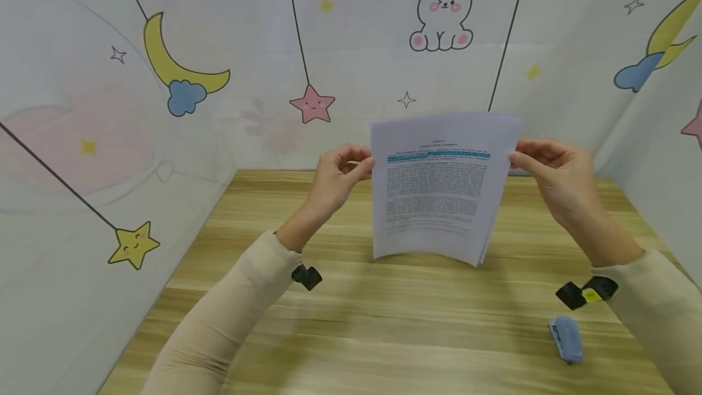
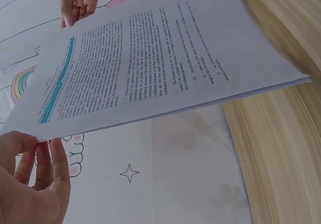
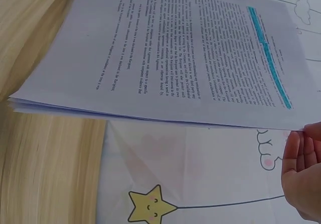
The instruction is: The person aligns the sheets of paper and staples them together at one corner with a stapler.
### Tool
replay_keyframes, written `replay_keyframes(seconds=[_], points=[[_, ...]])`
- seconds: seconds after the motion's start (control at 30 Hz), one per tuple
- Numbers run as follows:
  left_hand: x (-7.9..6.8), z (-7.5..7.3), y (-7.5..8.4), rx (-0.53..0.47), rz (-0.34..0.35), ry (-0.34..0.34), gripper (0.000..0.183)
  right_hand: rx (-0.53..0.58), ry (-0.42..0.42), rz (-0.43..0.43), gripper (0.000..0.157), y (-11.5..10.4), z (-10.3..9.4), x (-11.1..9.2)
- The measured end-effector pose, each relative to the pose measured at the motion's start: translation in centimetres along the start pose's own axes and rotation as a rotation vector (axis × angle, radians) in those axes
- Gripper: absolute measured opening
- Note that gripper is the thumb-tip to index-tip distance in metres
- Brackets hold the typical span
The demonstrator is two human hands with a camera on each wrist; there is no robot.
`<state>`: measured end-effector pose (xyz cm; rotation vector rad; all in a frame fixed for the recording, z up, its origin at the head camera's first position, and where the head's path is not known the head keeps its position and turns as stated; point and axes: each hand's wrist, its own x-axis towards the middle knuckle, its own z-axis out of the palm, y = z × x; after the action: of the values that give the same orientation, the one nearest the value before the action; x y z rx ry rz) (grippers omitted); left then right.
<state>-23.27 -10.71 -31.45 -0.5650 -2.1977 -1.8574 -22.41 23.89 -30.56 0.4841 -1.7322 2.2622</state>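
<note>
Both hands hold up a thin stack of printed paper sheets [image 1: 433, 194], its text side facing me and one passage highlighted in blue near the top. My left hand [image 1: 340, 175] pinches the left edge between thumb and fingers. At the right edge, my right hand [image 1: 565, 181] pinches the sheets the same way. The stack stands nearly upright and bows slightly along its bottom. In the right wrist view, several layered sheets [image 3: 65, 109] show at the lower corner, a little fanned apart. A small blue stapler [image 1: 567, 339] lies on the table near my right forearm.
The wood-grain table [image 1: 351, 322] extends below the hands. White curtains [image 1: 362, 66] printed with stars, moons and a rabbit enclose it at the back and both sides. A small black device [image 1: 307, 277] sits at the left wrist, another black device [image 1: 587, 292] at the right.
</note>
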Motion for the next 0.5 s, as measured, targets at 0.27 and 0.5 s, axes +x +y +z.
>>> replay_keyframes(seconds=[0.27,0.5], points=[[-0.3,0.2,-0.4,-0.008,0.067,0.023,0.013,0.069,-0.057,-0.062,0.015,0.2,0.0,-0.3],[-0.7,0.1,-1.4,-0.059,0.091,0.008,0.012,0.124,-0.14,-0.062,0.015,0.7,-0.1,-0.6]])
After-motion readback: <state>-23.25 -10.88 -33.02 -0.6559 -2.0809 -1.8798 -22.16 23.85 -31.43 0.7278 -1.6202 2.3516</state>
